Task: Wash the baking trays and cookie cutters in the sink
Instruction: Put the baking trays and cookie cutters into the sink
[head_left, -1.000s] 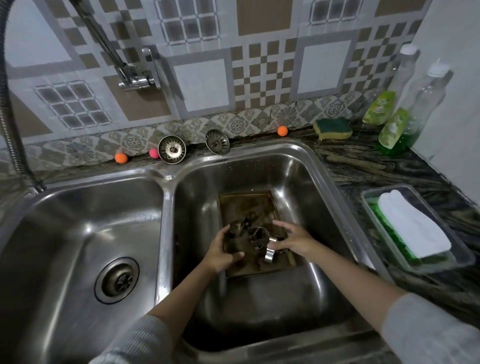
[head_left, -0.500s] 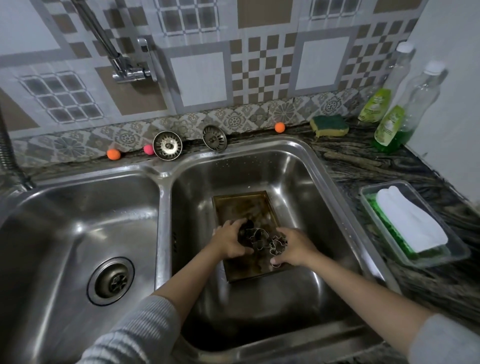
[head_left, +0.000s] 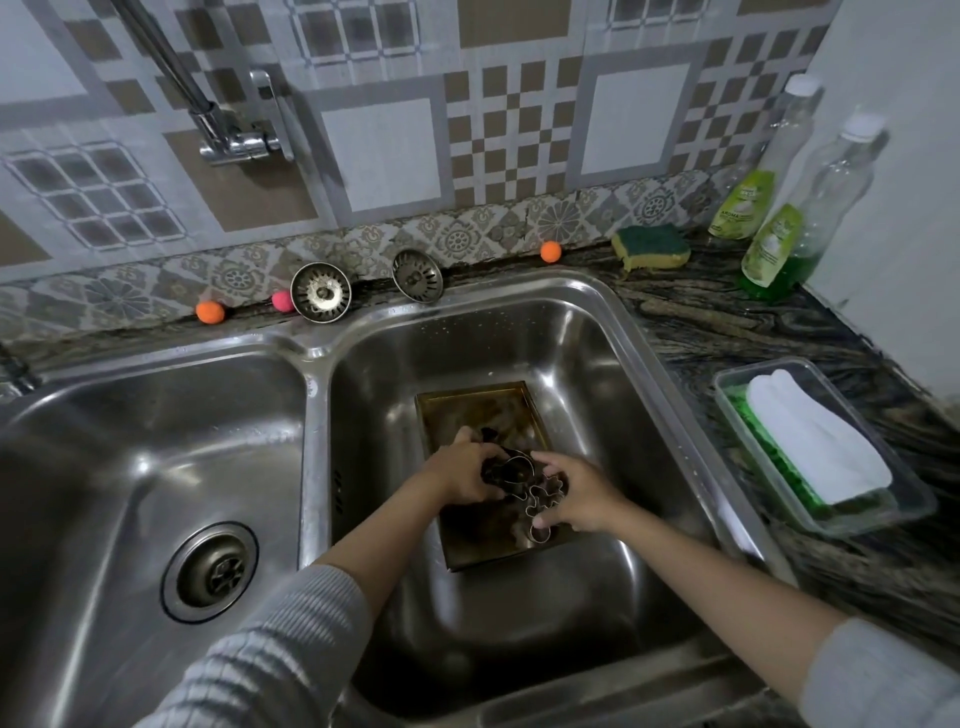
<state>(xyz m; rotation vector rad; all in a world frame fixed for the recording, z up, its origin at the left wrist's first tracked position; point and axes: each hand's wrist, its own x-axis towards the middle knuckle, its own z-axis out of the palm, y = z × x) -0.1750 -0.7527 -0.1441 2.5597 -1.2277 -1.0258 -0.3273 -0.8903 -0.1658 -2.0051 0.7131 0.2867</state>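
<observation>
Beside sink (head_left: 644, 353): sponge (head_left: 652, 247), soap bottles (head_left: 774, 249), tub (head_left: 904, 499).

Both hands in rt sink basin (head_left: 597, 353), left hand (head_left: 460, 475) & right hand (head_left: 582, 493) gripping metal cookie cutters (head_left: 540, 493) over dark baking tray (head_left: 483, 415); sponge (head_left: 652, 245) + soap bottles (head_left: 779, 244) on counter behind.

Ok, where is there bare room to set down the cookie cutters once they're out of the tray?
The left steel basin is bare around its round drain. The right basin floor near you, below the brown baking tray, is free too. The dark stone counter is bare between the yellow-green sponge and the clear plastic container. It is crowded on the tray, where both hands grip the metal cookie cutters.
</observation>
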